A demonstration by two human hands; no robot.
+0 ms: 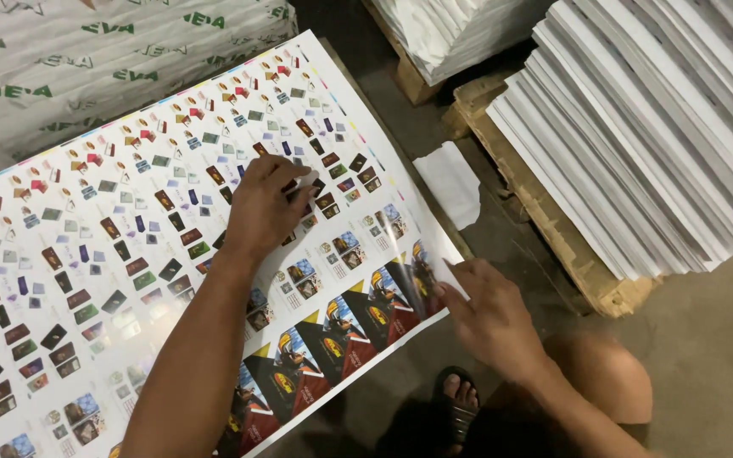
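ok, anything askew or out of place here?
One thing: a loose white paper scrap lies curled on the floor between the printed sheet and the pallet. The left hand presses the sheet flat; the right hand is at its corner.
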